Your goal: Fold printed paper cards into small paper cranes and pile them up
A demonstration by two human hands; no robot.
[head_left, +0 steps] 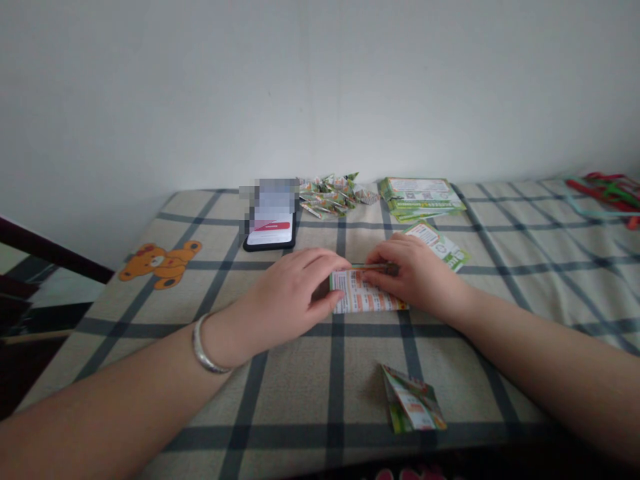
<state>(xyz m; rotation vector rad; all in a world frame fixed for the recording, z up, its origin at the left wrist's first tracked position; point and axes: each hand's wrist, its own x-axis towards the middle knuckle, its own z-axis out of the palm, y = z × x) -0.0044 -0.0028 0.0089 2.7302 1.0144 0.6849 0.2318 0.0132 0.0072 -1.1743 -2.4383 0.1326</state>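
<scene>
Both hands grip one printed paper card [363, 293], white with orange and green print, which looks folded along its far edge. At the card's left end, my left hand [300, 287] pinches it between thumb and fingers; a silver bangle is on that wrist. My right hand [413, 270] has its fingers closed on the far right part of the card. Just beyond the right hand lies another green and white card [440, 247], partly covered by it. Closer to me rests a folded paper piece [413, 400] with a pointed shape.
A phone [271, 223] with its screen lit lies near the wall. Beside it are a heap of folded paper pieces [330, 197] and a stack of cards [423, 195]. A bear-shaped patch [163, 265] is on the checked tablecloth [295, 393]. Red and green items [607, 190] lie far right.
</scene>
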